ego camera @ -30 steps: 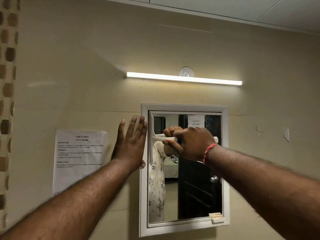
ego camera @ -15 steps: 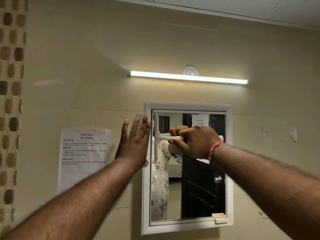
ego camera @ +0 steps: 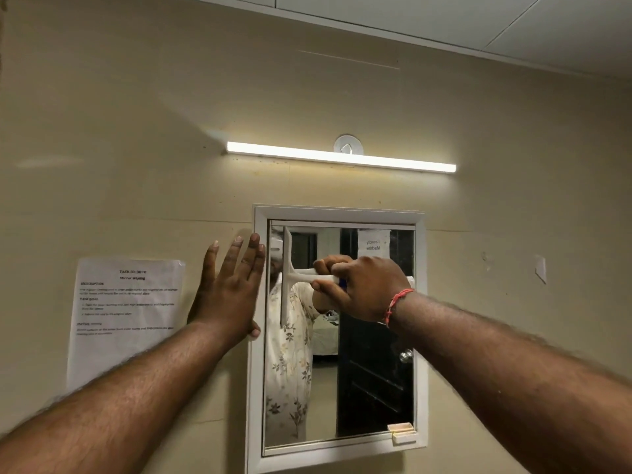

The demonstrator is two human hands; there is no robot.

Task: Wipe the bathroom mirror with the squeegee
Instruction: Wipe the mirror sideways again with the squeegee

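A white-framed bathroom mirror [ego camera: 372, 388] hangs on the beige wall. My right hand [ego camera: 362, 289] grips the handle of a white squeegee [ego camera: 286, 275]. Its blade stands vertical against the glass near the mirror's upper left edge, and the handle runs sideways to the right. My left hand [ego camera: 229, 289] lies flat with fingers spread on the wall, touching the mirror's left frame. A red thread bracelet circles my right wrist. The glass reflects a person in a floral garment, and a dark door.
A lit tube light [ego camera: 342, 157] is mounted above the mirror. A printed paper sheet [ego camera: 123, 319] is taped to the wall at left. A small white latch [ego camera: 403, 434] sits at the mirror's lower right corner.
The view has shifted slightly, so the mirror sits a little further right and lower in frame. Both hands and the squeegee keep almost the same place on the mirror.
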